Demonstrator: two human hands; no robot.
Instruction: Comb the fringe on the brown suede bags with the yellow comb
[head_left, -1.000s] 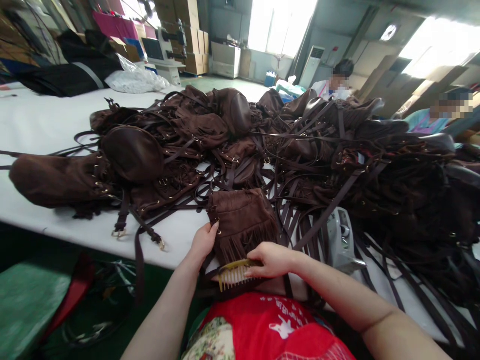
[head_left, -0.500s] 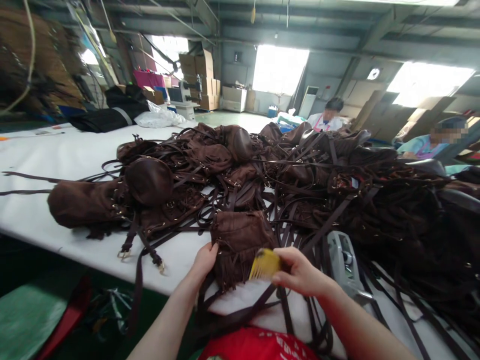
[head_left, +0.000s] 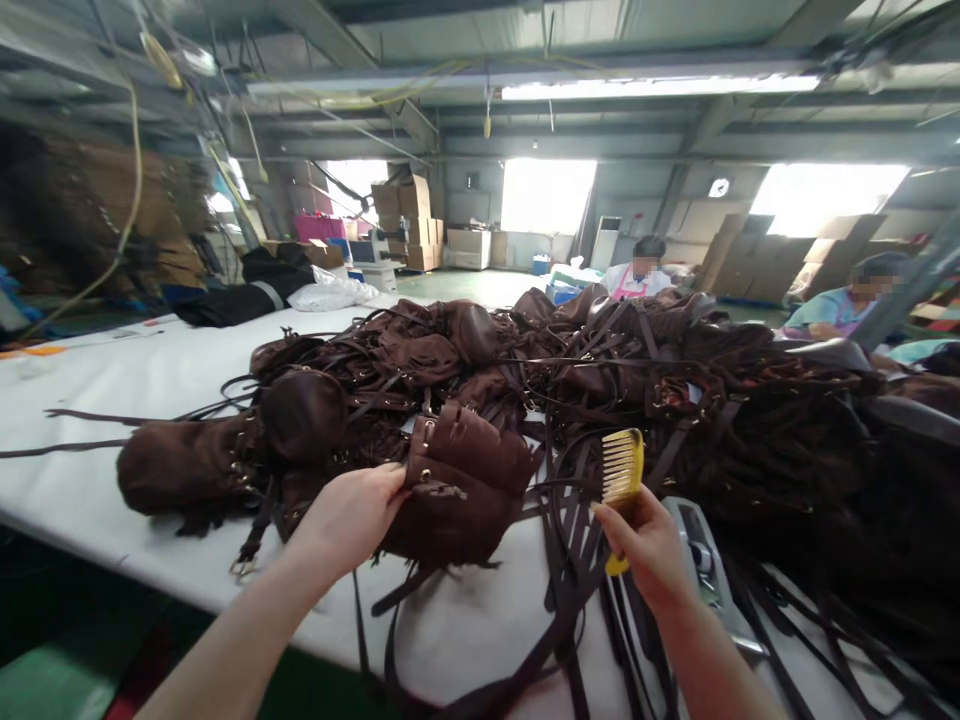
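My left hand (head_left: pixel 360 515) grips the left edge of a dark brown fringed bag (head_left: pixel 465 480), which is lifted and tilted over the white table (head_left: pixel 480 620). Eyelets show on the bag near my fingers. To the right, my right hand (head_left: pixel 649 545) is closed around a yellow comb (head_left: pixel 622 475), held upright with its teeth facing left. The comb is apart from the bag. Dark straps trail from the bag area down towards the table's front edge.
Behind is a large pile of brown bags (head_left: pixel 427 350) with tangled straps. A grey metal device (head_left: pixel 701 550) lies right of my right hand. A rolled black material (head_left: pixel 225 305) is at the back left. Two people (head_left: pixel 637 275) sit beyond the pile.
The bag has been lifted and turned by my left hand, its fringe no longer hanging flat towards me. My right hand has moved right with the comb, now upright. The view has tilted up.
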